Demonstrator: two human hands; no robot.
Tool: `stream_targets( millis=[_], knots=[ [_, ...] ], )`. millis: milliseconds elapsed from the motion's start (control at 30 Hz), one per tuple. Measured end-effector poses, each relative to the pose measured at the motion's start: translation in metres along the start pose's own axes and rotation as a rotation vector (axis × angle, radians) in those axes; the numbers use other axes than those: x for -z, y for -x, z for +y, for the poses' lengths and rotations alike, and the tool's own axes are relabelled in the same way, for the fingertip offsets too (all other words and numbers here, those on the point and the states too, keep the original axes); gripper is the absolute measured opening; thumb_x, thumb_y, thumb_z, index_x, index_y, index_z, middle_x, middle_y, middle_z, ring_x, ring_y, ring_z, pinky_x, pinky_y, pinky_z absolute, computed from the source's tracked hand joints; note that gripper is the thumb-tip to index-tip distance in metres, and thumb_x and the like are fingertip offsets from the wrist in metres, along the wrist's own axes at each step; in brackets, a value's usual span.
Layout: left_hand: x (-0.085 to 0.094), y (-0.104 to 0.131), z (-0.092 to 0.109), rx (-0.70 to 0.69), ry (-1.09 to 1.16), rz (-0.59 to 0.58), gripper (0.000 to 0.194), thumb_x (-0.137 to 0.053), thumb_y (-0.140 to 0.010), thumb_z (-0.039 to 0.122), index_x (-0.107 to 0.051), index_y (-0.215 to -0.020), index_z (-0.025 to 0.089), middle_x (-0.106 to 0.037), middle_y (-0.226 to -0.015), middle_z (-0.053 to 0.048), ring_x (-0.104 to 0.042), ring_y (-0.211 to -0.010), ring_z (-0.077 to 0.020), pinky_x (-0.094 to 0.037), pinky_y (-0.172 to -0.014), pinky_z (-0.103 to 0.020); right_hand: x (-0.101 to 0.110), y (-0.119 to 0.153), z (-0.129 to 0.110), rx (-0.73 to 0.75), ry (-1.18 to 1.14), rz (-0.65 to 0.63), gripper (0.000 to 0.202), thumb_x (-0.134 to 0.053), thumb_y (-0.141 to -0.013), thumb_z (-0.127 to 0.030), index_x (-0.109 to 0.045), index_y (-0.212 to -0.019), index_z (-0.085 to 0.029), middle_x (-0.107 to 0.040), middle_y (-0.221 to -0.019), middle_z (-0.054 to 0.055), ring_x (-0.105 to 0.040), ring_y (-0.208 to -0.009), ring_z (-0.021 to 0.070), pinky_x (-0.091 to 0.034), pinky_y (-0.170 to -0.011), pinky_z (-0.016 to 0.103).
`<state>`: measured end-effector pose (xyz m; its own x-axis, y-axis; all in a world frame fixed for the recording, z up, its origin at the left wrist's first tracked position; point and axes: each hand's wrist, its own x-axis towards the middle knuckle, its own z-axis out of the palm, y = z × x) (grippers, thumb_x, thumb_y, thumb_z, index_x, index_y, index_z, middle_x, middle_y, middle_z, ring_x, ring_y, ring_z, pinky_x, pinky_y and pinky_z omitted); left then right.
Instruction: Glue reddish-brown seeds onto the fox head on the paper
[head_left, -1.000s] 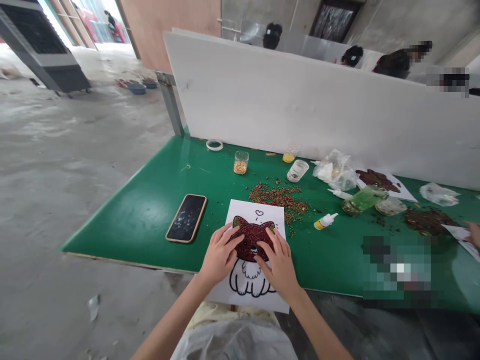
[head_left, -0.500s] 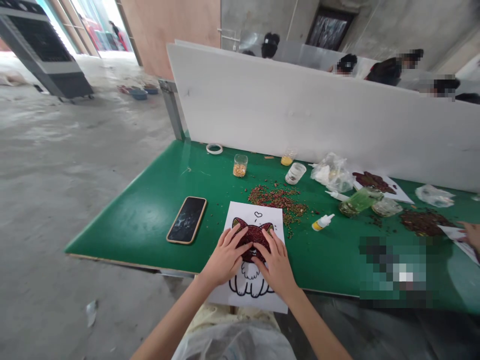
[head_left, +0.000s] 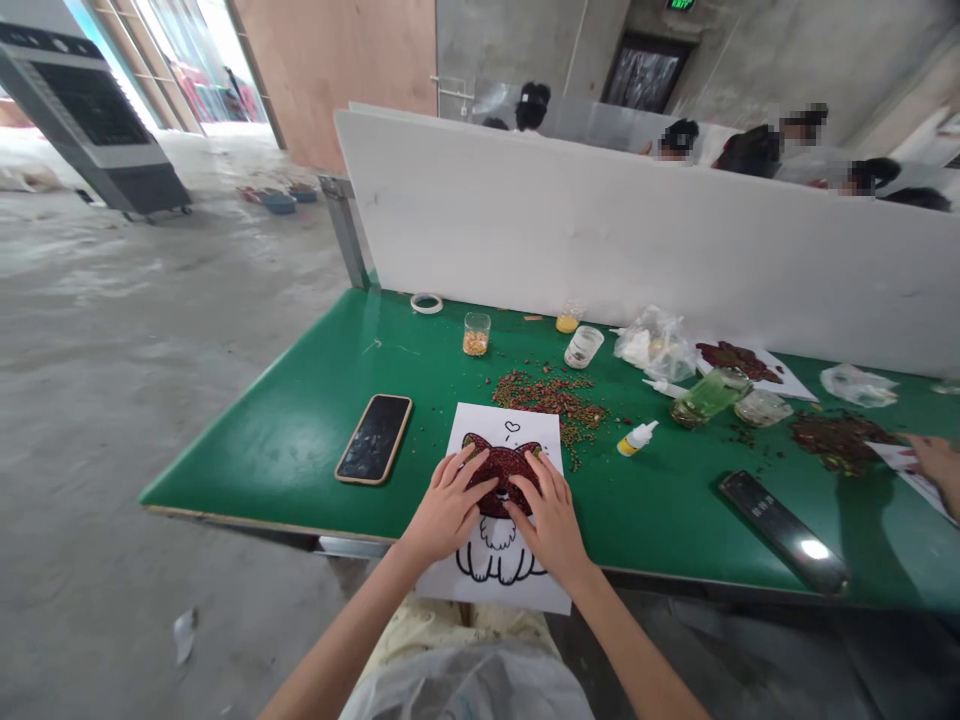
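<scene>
A white sheet (head_left: 469,425) with a black-outlined cat drawing lies at the table's front edge, its lower end past the edge. Dark red beans (head_left: 504,465) cover the cat's head, and green ones show in its ears. My left hand (head_left: 450,508) rests on the left side of the head with fingers spread. On the right side lies my right hand (head_left: 549,510), its fingers also spread and touching the beans. Neither hand holds anything. Loose red and green beans (head_left: 551,400) are scattered just behind the sheet.
A phone (head_left: 373,440) lies left of the sheet. Right of it are a glue bottle (head_left: 637,439), a green jar (head_left: 709,398) and a black phone (head_left: 780,530). Behind stand a cup of kernels (head_left: 475,335) and a white panel (head_left: 600,220). Another person's hand (head_left: 934,462) is at far right.
The camera view has shifted slightly. Both my hands remain on the cat's head, with only slight finger movement.
</scene>
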<state>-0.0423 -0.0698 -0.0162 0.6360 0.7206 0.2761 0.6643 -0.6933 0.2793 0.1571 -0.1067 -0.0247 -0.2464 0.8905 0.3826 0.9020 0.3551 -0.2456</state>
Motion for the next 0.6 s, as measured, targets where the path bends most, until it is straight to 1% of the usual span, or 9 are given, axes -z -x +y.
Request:
stream_targets(
  millis=[200, 433, 500, 567, 600],
  knots=[
    [-0.0002, -0.0005, 0.0028, -0.026, -0.028, 0.006, 0.044, -0.042, -0.083, 0.014, -0.056, -0.123, 0.025, -0.032, -0.147, -0.006, -0.016, -0.14, -0.0259, -0.021, -0.112, -0.049, -0.0011, -0.0004, -0.0014, 0.016, -0.009, -0.02, 0.032, -0.046, -0.091, -0.038, -0.059, -0.117, -0.024, -0.036, -0.144, 0.009, -0.025, -0.136, 0.0284, -0.032, -0.105, 0.046],
    [-0.0015, -0.0023, 0.0028, -0.03, -0.021, -0.003, 0.045, -0.041, -0.083, 0.013, -0.055, -0.124, 0.026, -0.033, -0.147, -0.006, -0.016, -0.14, -0.0258, -0.019, -0.113, -0.048, -0.0015, 0.0001, 0.0007, 0.024, -0.013, -0.022, 0.035, -0.043, -0.092, -0.04, -0.059, -0.118, -0.023, -0.036, -0.145, 0.009, -0.024, -0.137, 0.0282, -0.03, -0.106, 0.045],
    [-0.0015, -0.0025, 0.0027, -0.024, -0.009, 0.009, 0.052, -0.039, -0.082, 0.012, -0.047, -0.132, 0.026, -0.033, -0.148, -0.006, -0.016, -0.14, -0.0252, -0.018, -0.113, -0.047, -0.0014, 0.0002, 0.0014, 0.015, -0.01, -0.007, 0.041, -0.042, -0.092, -0.041, -0.054, -0.125, -0.02, -0.034, -0.146, 0.01, -0.023, -0.137, 0.0278, -0.029, -0.107, 0.045],
    [-0.0019, -0.0022, 0.0021, 0.01, 0.013, 0.056, 0.06, -0.037, -0.082, 0.01, -0.033, -0.141, 0.023, -0.032, -0.148, -0.007, -0.018, -0.14, -0.0244, -0.019, -0.113, -0.046, -0.0015, 0.0, 0.0016, 0.01, 0.0, -0.003, 0.05, -0.041, -0.092, -0.043, -0.044, -0.135, -0.018, -0.03, -0.148, 0.012, -0.02, -0.138, 0.0279, -0.029, -0.107, 0.045],
    [-0.0024, -0.0018, 0.0014, 0.042, 0.027, 0.093, 0.063, -0.036, -0.082, 0.01, -0.026, -0.144, 0.021, -0.033, -0.148, -0.007, -0.019, -0.139, -0.0241, -0.02, -0.112, -0.045, -0.0016, -0.0003, 0.0015, 0.017, 0.006, -0.015, 0.053, -0.041, -0.092, -0.045, -0.04, -0.138, -0.018, -0.028, -0.149, 0.012, -0.019, -0.139, 0.0284, -0.029, -0.107, 0.046]
  ],
)
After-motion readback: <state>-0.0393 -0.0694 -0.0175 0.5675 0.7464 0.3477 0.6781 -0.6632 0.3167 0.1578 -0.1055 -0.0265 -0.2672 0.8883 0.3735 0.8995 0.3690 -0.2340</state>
